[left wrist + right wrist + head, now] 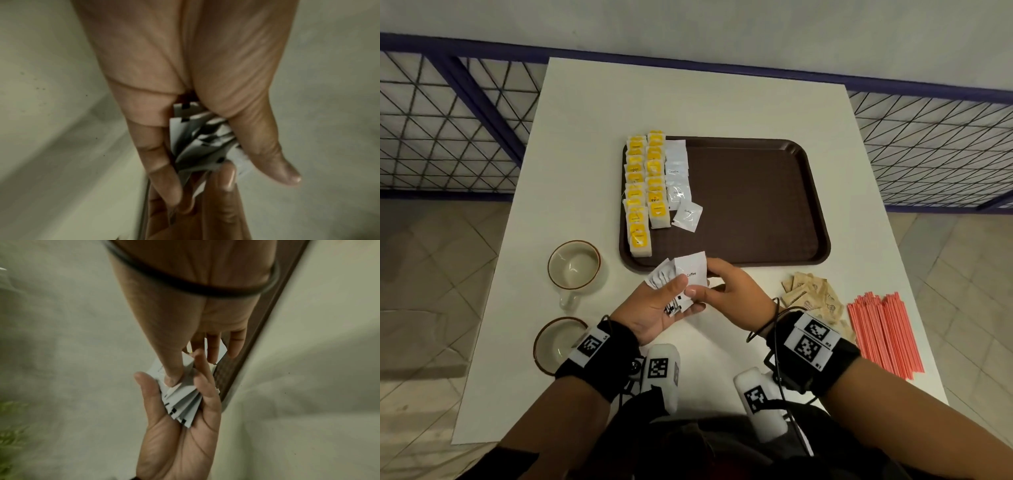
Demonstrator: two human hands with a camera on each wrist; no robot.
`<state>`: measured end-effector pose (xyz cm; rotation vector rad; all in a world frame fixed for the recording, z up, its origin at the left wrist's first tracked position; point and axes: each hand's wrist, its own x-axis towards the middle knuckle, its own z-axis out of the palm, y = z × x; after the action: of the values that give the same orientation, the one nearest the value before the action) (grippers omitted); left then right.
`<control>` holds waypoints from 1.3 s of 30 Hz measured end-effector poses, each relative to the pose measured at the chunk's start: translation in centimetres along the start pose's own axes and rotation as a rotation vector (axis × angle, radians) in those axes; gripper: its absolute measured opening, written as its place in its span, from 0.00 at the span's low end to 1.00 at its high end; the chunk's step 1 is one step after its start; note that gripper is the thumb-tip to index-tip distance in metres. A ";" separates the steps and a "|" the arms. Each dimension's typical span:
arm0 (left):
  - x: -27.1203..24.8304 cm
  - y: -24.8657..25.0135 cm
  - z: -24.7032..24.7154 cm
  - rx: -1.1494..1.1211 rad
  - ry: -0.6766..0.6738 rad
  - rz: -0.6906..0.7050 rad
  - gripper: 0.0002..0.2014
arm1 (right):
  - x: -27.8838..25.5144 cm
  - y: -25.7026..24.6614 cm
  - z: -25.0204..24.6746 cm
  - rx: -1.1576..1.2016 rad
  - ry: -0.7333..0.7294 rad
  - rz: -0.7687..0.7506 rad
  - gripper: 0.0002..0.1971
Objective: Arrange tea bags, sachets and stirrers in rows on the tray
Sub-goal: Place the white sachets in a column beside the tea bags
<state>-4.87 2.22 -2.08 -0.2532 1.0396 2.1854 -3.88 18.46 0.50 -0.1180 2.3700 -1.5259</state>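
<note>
Just in front of the tray (722, 263), your left hand (654, 308) grips a fan of white sachets (671, 274); your right hand (736, 291) pinches the top sachet (693, 270).

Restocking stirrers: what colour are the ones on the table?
The stirrers are salmon pink; the head view shows them best.

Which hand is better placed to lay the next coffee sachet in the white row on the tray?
Right, likely. The right hand already pinches the top sachet of the fan; the left hand is busy gripping the sachet stack, just short of the tray.
</note>
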 end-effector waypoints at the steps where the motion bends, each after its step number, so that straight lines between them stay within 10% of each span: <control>1: 0.1 0.0 0.0 0.008 0.001 0.017 0.39 | -0.1 -0.1 0.2 0.033 0.026 0.009 0.16; 21: 0.4 0.8 -0.8 0.036 0.110 0.065 0.48 | 0.9 -1.2 0.3 0.394 -0.013 0.224 0.08; 25: 0.4 1.2 -0.7 0.028 0.262 0.127 0.17 | 1.1 -1.4 -0.3 0.604 0.071 0.249 0.13; 27: 0.7 2.0 -0.5 0.157 0.378 0.163 0.03 | 1.6 -0.8 -0.8 0.724 0.133 0.256 0.13; 39: 11.6 12.4 -0.3 1.542 0.306 0.211 0.09 | 9.8 4.5 -2.0 0.644 0.348 0.456 0.12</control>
<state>-21.77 2.41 0.11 0.2660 2.6107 0.9427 -13.33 19.80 -4.96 0.8269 1.8034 -2.0720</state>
